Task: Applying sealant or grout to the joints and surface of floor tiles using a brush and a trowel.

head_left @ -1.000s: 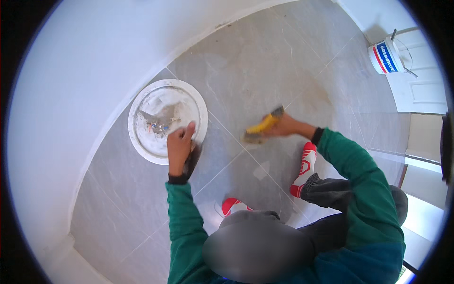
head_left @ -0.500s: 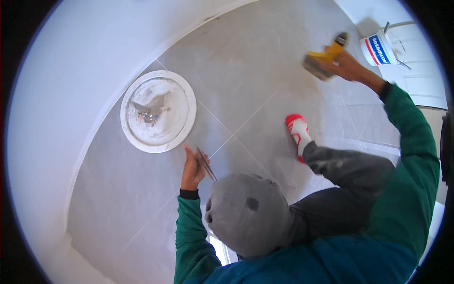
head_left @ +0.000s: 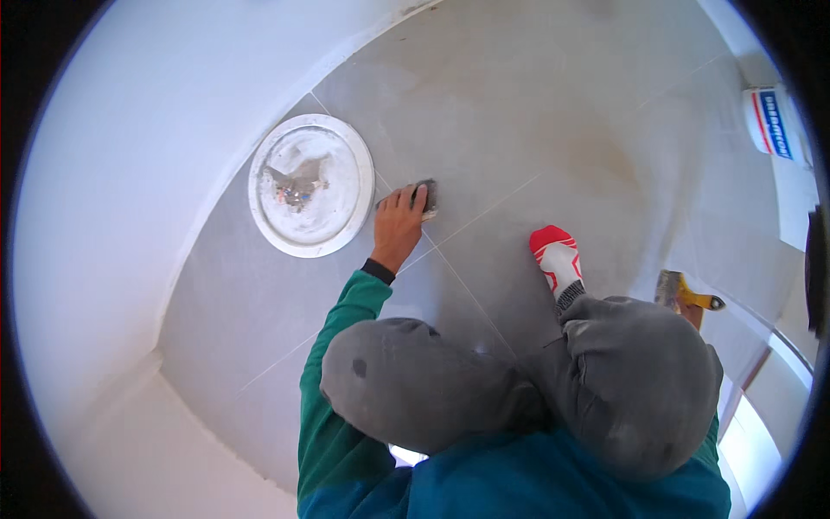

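Note:
My left hand [head_left: 398, 227] is closed round a small flat dark plate [head_left: 430, 199], which looks like a scraper; its pale lower edge is at the grey tiled floor. Just left of that hand lies a round white lid [head_left: 362, 214], upturned, with a heap of grey dust and small debris in its middle. On the far right my right hand [head_left: 692, 313] grips a wide paintbrush with a yellow handle [head_left: 689, 294], its bristles turned to the left near the floor. My knee hides most of the right hand and forearm.
A white wall [head_left: 156, 147] with a pale bottom edge curves along the left. My foot in a red and white sock [head_left: 558, 255] stands on the floor between my hands. A white bucket [head_left: 772, 125] with a blue and red label stands at the upper right.
My right hand has swung the paintbrush from the upper right down beside my knee. My left hand has moved up and right with the flat plate, away from below the lid.

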Demonstrator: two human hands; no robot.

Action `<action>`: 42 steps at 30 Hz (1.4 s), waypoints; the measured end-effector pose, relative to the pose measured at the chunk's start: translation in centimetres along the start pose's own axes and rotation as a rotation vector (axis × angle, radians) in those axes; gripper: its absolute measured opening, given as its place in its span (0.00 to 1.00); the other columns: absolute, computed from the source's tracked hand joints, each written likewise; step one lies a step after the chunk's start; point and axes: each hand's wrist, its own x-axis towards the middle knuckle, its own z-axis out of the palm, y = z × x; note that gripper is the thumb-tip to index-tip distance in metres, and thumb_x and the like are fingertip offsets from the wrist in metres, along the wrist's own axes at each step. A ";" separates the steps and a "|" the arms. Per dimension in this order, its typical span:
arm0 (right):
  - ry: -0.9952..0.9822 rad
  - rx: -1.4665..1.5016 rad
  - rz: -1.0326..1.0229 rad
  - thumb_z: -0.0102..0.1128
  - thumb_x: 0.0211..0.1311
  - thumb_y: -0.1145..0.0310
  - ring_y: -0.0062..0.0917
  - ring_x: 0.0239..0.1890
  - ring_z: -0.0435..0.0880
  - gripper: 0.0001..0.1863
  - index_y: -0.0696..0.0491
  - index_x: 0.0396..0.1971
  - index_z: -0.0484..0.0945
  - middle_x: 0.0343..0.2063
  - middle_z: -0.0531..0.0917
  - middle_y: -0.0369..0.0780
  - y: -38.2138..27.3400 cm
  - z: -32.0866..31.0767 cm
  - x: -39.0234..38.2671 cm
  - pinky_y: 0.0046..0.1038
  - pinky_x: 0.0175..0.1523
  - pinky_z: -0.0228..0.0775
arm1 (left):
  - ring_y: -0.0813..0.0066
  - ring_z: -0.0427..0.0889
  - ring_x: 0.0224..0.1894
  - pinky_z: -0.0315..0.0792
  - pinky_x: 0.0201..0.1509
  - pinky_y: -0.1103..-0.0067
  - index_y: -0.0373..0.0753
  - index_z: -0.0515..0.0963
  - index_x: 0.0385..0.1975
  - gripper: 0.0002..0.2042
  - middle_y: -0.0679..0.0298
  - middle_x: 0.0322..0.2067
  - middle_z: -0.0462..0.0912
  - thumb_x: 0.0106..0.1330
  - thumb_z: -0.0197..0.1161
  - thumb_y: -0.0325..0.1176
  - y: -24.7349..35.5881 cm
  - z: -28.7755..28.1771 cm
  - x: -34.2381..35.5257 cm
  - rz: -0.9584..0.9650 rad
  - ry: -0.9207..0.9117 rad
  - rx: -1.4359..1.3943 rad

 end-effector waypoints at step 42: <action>-0.109 0.249 -0.417 0.47 0.45 0.72 0.32 0.45 0.67 0.27 0.60 0.50 0.57 0.44 0.67 0.45 -15.2 14.4 13.7 0.30 0.50 0.59 | 0.62 0.70 0.34 0.66 0.36 0.73 0.39 0.70 0.43 0.21 0.59 0.34 0.72 0.44 0.55 0.21 11.0 -12.4 10.8 -0.157 -0.623 -0.231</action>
